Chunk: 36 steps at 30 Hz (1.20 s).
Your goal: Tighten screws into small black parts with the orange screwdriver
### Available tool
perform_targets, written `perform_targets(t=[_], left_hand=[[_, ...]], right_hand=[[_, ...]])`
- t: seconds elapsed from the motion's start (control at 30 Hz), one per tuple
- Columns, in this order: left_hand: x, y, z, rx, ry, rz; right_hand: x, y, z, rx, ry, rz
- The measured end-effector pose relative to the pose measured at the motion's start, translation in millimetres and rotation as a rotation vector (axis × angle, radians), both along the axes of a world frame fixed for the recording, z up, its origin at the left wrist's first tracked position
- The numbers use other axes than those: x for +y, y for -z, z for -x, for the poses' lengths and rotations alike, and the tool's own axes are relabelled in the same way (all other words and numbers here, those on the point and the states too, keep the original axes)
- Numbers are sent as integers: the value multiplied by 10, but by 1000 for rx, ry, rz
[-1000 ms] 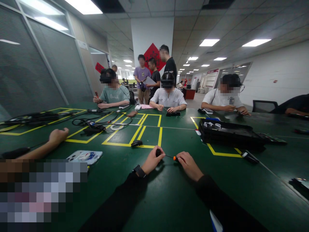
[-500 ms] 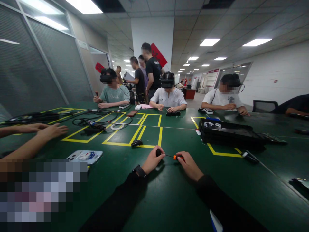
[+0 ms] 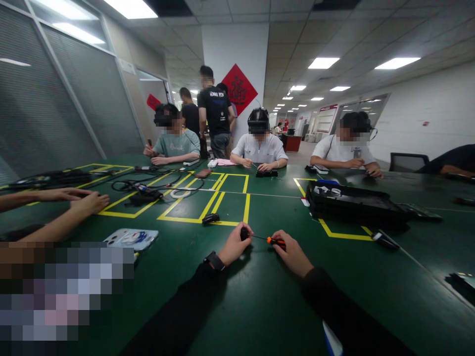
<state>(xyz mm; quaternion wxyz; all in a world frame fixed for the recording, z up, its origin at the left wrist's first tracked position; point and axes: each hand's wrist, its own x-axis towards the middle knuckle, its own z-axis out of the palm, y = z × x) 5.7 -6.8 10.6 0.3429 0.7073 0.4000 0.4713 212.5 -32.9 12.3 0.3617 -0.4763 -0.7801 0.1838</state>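
My right hand (image 3: 290,253) is closed around the orange and black handle of a screwdriver (image 3: 276,242), just above the green table (image 3: 256,306). The thin shaft points left toward my left hand (image 3: 234,245). A small black part (image 3: 244,233) is pinched between the fingers and thumb of that hand, and the screwdriver's tip reaches it or ends very near it. My fingers cover much of the part, so its exact kind does not show. Another small black object (image 3: 211,219) lies beyond my left hand, by the yellow tape lines.
A phone (image 3: 131,239) lies to my left, near a co-worker's hands (image 3: 87,202). Black cables (image 3: 143,190) spread over the left side. A long black tray-like case (image 3: 349,202) sits at the right, with a small black device (image 3: 385,241) nearby. Several people sit opposite.
My right fingers have shifted on the screwdriver, showing more of its handle. My left hand stays nearly still. The co-worker's hands at left and the people standing behind have moved.
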Motion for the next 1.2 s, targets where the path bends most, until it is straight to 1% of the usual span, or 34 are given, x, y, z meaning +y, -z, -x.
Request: perform_targets(t=[0.17, 0.5, 0.9, 1.2], left_hand=[[-8, -22, -5, 5, -21, 11], [11, 11, 6, -1, 6, -8], [10, 4, 4, -4, 17, -5], [8, 14, 2, -3, -3, 32]], right_hand=[[4, 5, -8, 19, 16, 4], [9, 15, -15, 20, 16, -16], [-1, -4, -9, 31, 14, -7], [27, 51, -8, 12, 10, 2]])
